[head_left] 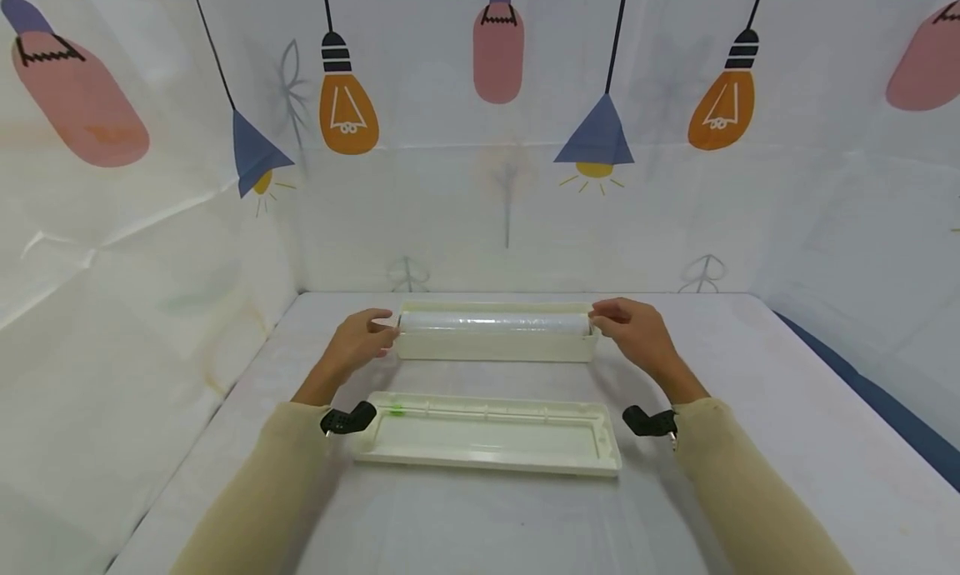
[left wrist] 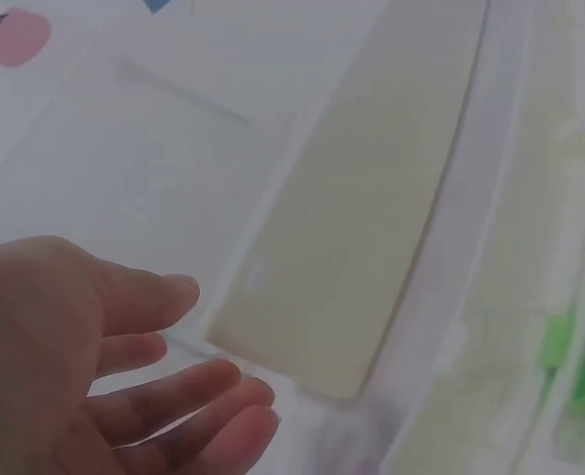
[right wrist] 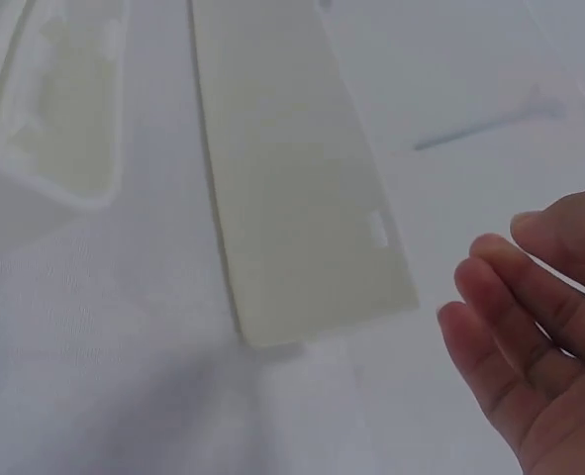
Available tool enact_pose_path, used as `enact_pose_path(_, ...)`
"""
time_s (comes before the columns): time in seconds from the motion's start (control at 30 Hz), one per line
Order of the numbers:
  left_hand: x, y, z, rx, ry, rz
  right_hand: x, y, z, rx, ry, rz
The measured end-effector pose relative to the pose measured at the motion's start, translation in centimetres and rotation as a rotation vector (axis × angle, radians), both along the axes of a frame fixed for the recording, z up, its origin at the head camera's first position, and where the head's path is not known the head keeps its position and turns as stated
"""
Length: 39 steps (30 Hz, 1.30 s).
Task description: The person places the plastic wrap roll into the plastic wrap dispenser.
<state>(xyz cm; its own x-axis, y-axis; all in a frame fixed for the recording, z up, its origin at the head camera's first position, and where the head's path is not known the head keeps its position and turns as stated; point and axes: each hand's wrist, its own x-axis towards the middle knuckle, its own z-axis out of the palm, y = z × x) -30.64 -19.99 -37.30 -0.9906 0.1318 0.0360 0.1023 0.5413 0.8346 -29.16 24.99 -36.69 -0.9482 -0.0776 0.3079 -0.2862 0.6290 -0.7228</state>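
A long cream plastic box lies crosswise on the table, its top uncovered. Inside it sits a roll of clear plastic wrap, shiny along its length. My left hand is at the box's left end, thumb and fingers loosely bent; the left wrist view shows that hand beside the box's end with nothing in its fingers. At the opposite end is my right hand, fingertips close to the corner. In the right wrist view this hand has loosely bent, unfilled fingers, apart from the box wall.
Nearer to me lies the matching cream lid, inner side up, with a green mark by its left end. Behind the white table hangs a white curtain printed with lamps, which also runs along both sides.
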Motion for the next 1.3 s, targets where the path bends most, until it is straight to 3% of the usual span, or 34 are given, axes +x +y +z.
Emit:
enact_pose_path(0.2,1.9,-0.6,-0.5,-0.062,-0.002,-0.007,1.8,0.8,-0.2,-0.11,-0.045,0.06)
enact_pose_path(0.37,3.3,-1.1,-1.2,-0.101,-0.031,-0.011,3.0,1.0,-1.0,-0.11,-0.124,0.112)
enact_pose_path(0.57,4.3,-1.6,-1.9,-0.083,-0.08,-0.027,4.1,1.1,-2.1,-0.065,-0.17,0.129)
enact_pose_path(1.03,5.7,-1.8,-2.6,-0.119,-0.124,-0.028,5.9,1.6,-2.5,-0.045,-0.314,0.265)
enact_pose_path(1.3,5.9,-2.1,-2.9,-0.083,-0.126,-0.09,7.0,1.5,-2.8,-0.011,-0.366,0.271)
